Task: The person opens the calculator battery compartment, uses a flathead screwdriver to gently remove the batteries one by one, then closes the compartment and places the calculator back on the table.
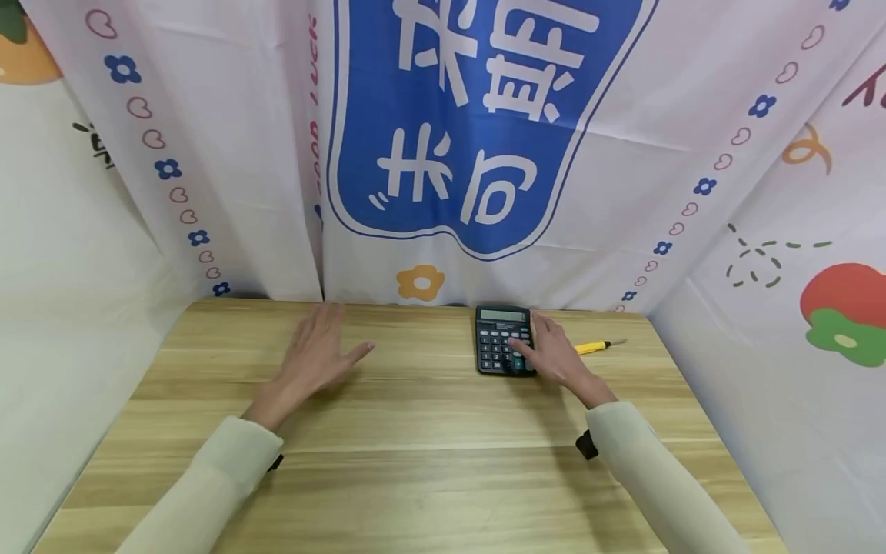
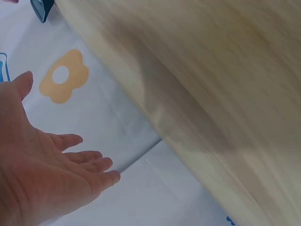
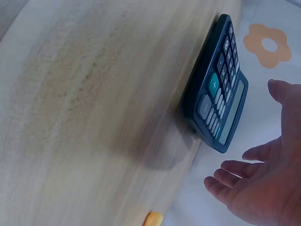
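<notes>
Black rectangular calculator (image 1: pixel 494 338) rests on streaky tabletop (image 1: pixel 429 477) beside the right hand (image 1: pixel 556 357).

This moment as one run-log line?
left hand: open, above table; right hand: open, by calculator; calculator: on table; screwdriver: on table, right of calculator

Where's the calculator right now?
In the head view, the calculator sits right of centre by the far edge of the table, with the right grip beside it and a yellow-handled tool farther right.
</notes>
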Demonstrator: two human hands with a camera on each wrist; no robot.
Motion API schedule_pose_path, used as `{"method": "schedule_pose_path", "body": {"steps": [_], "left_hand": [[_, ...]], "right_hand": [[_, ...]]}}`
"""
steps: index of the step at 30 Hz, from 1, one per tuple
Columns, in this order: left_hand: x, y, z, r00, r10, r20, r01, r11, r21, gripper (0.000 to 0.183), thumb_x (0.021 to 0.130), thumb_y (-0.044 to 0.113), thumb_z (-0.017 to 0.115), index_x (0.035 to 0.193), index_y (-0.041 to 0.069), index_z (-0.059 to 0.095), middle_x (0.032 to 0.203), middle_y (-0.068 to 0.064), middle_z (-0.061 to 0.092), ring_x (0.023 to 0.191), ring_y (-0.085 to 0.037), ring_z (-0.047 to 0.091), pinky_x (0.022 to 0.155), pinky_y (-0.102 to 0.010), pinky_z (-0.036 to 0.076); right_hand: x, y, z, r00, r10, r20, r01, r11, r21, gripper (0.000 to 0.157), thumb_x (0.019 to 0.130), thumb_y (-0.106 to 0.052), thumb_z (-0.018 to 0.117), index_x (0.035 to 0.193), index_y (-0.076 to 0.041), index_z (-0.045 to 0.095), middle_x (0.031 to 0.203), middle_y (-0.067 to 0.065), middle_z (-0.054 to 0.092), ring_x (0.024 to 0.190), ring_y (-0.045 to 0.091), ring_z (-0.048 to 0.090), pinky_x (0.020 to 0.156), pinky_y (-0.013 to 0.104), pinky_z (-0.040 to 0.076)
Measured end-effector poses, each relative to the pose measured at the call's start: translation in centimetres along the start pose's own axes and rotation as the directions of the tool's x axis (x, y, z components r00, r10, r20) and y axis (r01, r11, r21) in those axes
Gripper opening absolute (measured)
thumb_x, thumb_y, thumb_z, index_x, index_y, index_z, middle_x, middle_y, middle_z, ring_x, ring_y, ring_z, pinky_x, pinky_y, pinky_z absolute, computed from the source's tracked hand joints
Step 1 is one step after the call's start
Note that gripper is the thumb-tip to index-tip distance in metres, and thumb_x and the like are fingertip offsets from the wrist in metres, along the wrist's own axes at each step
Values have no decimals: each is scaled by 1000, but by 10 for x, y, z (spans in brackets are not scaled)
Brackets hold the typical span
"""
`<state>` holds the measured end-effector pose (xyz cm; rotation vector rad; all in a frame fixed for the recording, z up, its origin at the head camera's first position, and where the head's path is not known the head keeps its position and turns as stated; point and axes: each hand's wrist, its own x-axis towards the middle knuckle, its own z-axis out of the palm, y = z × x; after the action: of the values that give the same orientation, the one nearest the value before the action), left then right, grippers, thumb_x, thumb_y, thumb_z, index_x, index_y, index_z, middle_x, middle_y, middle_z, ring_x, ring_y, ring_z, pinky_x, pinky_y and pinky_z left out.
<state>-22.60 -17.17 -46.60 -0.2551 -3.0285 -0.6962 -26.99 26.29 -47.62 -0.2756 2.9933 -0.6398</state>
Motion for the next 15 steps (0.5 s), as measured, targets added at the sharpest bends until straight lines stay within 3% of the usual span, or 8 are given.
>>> {"method": "schedule_pose_path", "body": {"steps": [8, 15], "left_hand": [[10, 13, 9, 1000, -20, 20, 23, 991, -133, 97, 105, 56, 58, 164, -10, 20, 171, -35, 13, 158, -54, 12, 128, -65, 10], [17, 28, 17, 1000, 2, 14, 1, 983, -186, 93, 106, 54, 57, 163, -12, 22, 169, -35, 19, 157, -53, 17, 128, -64, 12]], "right_hand": [[7, 2, -2, 999, 48, 3, -48, 996, 77, 90, 108, -54, 52, 164, 10, 22, 166, 36, 29, 153, 53, 30, 124, 65, 28], [13, 4, 0, 997, 80, -6, -78, 986, 150, 86, 110, -53, 50, 164, 9, 24, 165, 32, 35, 152, 50, 34, 123, 64, 30]]}}
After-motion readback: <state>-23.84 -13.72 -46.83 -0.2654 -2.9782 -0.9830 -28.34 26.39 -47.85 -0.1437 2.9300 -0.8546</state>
